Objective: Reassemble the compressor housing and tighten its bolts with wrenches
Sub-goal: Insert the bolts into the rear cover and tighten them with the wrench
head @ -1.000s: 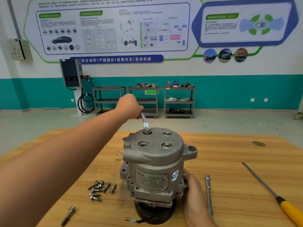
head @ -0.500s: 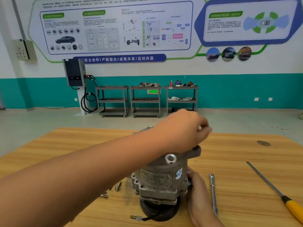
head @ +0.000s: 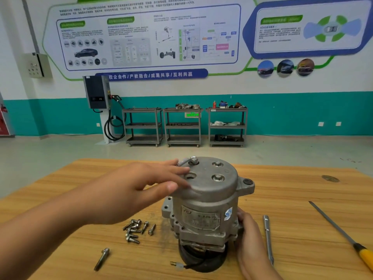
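The grey compressor (head: 201, 199) stands upright on its black pulley on the wooden table (head: 302, 199). Two bolts (head: 218, 177) sit in its top cover. A small wrench (head: 184, 162) is seated on a third bolt at the far left of the cover, its handle pointing left. My left hand (head: 141, 188) hovers at the cover's left edge with fingers spread straight, the fingertips at the wrench handle. My right hand (head: 249, 231) holds the housing's lower right side, fingers wrapped behind it.
Several loose bolts (head: 135, 229) lie left of the compressor, and one long bolt (head: 102, 258) nearer the front. A metal rod (head: 268, 239) lies to the right of my right hand. A yellow-handled file (head: 343, 235) lies further right. Shelf carts stand by the far wall.
My left hand swung the wrench across the cover, then let go of it and drew back left with fingers open. The wrench handle now points left. My right hand stayed on the housing.
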The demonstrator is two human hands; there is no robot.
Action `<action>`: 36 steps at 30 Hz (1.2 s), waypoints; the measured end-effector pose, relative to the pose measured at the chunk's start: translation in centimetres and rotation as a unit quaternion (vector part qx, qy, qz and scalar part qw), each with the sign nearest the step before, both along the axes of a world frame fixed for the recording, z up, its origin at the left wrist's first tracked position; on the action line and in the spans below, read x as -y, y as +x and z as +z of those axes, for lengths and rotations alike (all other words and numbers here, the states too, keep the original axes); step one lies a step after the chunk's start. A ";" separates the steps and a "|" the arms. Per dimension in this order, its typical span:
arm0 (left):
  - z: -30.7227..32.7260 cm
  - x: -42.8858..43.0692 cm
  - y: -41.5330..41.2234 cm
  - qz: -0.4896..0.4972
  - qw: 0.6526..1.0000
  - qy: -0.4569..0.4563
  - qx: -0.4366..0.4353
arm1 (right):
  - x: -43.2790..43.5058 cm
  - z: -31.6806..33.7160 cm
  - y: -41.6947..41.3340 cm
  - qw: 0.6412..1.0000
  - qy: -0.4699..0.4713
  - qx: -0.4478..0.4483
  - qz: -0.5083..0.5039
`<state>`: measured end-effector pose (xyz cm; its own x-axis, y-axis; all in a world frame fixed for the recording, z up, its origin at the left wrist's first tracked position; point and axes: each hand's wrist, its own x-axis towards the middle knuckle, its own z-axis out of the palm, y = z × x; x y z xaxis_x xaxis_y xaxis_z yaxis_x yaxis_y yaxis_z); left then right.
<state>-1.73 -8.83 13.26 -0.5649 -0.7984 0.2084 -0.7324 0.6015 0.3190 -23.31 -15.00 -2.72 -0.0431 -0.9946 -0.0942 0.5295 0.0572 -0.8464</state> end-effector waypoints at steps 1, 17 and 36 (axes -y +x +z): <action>-0.4 -0.3 0.5 0.018 0.999 -0.021 -0.025 | 0.0 0.0 0.0 1.000 0.000 0.000 0.002; -0.3 13.6 -0.8 0.321 0.896 0.055 -0.301 | 1.1 0.5 -0.5 0.996 0.044 -0.079 0.020; -0.1 5.4 -15.4 -0.066 0.989 -0.130 0.026 | 3.0 0.9 -0.9 0.987 0.142 -0.047 0.062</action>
<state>-17.14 -14.22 13.18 -0.6754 -0.6406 0.3654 -0.6537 0.7493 0.1054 -24.22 -17.99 -1.84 0.0549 -0.9272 -0.3706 0.4228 0.3578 -0.8326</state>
